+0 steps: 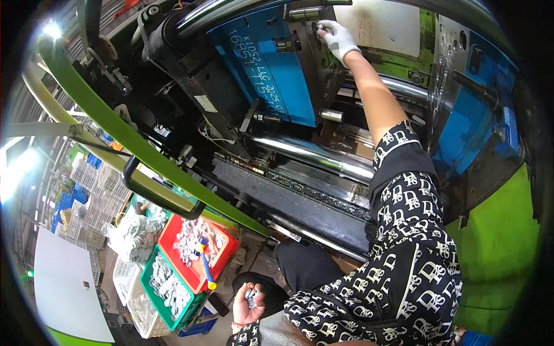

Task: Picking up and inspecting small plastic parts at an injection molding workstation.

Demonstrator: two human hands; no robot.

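Observation:
My right hand (339, 40), in a white glove, reaches up into an open moulding machine. Its fingertips close together at the dark steel face of the left mould half (311, 63), which has a blue side plate (259, 69). What they pinch there is too small to make out. Low in the view, my bare left hand (249, 305) is turned up with its fingers curled around several small silvery metal parts (251, 295). Facing the left mould half, across the gap, is the right mould half (447, 86), also steel and blue.
Polished guide bars (311, 154) cross below the mould gap. A green curved frame (138, 144) with a black handle (167, 202) runs along the left. Beyond stand a red tray (168, 245) and a green tray (151, 294) of metal parts; a yellow-and-blue-handled tool (206, 268) lies on the red one.

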